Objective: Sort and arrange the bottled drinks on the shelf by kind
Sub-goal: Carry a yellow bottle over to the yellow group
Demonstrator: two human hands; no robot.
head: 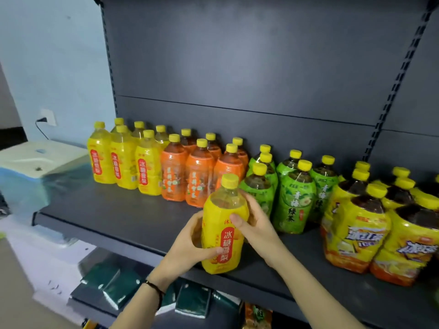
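Note:
A yellow pear-drink bottle (223,224) with a red label stands upright at the front of the dark shelf (114,217). My left hand (187,243) grips its lower left side and my right hand (254,222) wraps its upper right side. Behind it stand rows by kind: several yellow pear-drink bottles (123,160) at the left, orange-labelled bottles (199,176) in the middle, green-tea bottles (294,198) to the right, and yellow iced-tea bottles (370,222) at the far right. All caps are yellow.
The shelf's dark back panel (237,67) rises behind the rows. A lower shelf holds dark green packs (114,286). A white box (35,157) and a wall socket (47,117) lie to the left. Bare shelf surface lies in front of the yellow and orange rows.

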